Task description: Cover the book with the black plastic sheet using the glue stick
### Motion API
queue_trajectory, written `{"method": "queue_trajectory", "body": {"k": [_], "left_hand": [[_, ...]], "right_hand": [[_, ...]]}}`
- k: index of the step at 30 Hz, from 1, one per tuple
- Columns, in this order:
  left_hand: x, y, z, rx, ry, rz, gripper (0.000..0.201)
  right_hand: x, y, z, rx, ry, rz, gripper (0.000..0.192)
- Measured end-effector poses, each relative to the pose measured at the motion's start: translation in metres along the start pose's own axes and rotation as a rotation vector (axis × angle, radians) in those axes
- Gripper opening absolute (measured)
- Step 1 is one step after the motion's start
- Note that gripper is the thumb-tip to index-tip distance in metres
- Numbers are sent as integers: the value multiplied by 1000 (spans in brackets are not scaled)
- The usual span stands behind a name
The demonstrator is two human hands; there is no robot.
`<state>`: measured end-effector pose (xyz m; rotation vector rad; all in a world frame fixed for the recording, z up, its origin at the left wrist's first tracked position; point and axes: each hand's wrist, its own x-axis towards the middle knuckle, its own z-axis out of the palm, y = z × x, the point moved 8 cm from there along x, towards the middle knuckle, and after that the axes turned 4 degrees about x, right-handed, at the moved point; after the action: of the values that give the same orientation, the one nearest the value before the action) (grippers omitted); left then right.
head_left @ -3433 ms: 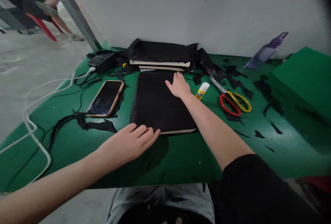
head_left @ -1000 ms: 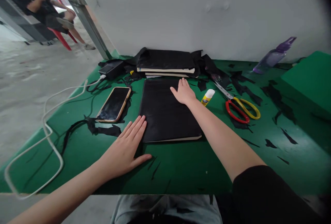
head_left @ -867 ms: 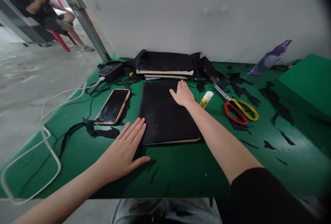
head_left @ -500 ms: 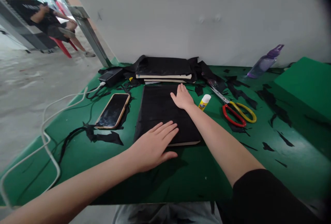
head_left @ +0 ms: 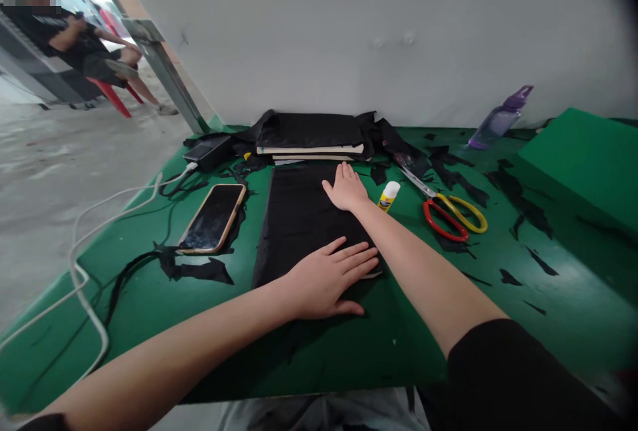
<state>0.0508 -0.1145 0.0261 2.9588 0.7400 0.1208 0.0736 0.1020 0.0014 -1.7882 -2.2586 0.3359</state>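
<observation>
A book in a black cover [head_left: 299, 218] lies flat on the green table [head_left: 399, 358], its pale page edge showing at the near right corner. My left hand [head_left: 331, 281] rests across the near end of the book, palm down, fingers spread toward the right. Farther up, my right hand [head_left: 346, 186] lies flat on the far right part of the cover, fingers pointing away from me. Neither hand grips anything. A glue stick [head_left: 387, 197] with a white cap stands just right of the book, close to my right forearm.
Behind the book sits a stack of black-covered books [head_left: 312, 131]. Scissors [head_left: 443, 212], black scraps [head_left: 523, 202], a purple bottle [head_left: 498, 119] and a green box [head_left: 583, 159] are on the right. At left are a phone [head_left: 213, 218], a black device [head_left: 209, 149] and white cable [head_left: 92, 311]. A person [head_left: 74, 39] sits beyond.
My left hand has slid to the right along the near end of the book. My right hand stays on the cover. The whole view has shifted slightly.
</observation>
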Motion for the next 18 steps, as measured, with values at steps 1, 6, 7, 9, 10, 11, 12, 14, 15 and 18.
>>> {"method": "queue_trajectory", "body": {"k": [1, 6, 7, 9, 10, 11, 12, 14, 15, 18], "left_hand": [[0, 0, 1, 0, 1, 2, 76], [-1, 2, 2, 10, 21, 10, 72], [-1, 2, 2, 7, 19, 14, 72], [-1, 3, 1, -4, 13, 15, 73], [-1, 3, 1, -8, 11, 13, 73], [-1, 4, 0, -12, 10, 9, 73], [0, 4, -1, -13, 12, 5, 73], [0, 6, -2, -6, 19, -3, 74], [1, 8, -2, 0, 25, -5, 74], [2, 13, -3, 19, 43, 5, 75]], "right_hand": [[0, 0, 0, -1, 1, 0, 81], [0, 0, 0, 0, -2, 7, 81], [-1, 0, 1, 1, -9, 9, 81], [-1, 0, 1, 10, -18, 6, 81], [-1, 0, 0, 17, -18, 3, 81], [-1, 0, -1, 26, -14, -2, 82], [-1, 0, -2, 36, -9, -6, 82], [-2, 1, -3, 53, 1, -10, 83], [-2, 1, -4, 59, 2, -10, 84], [-3, 0, -4, 52, -9, 1, 87]]}}
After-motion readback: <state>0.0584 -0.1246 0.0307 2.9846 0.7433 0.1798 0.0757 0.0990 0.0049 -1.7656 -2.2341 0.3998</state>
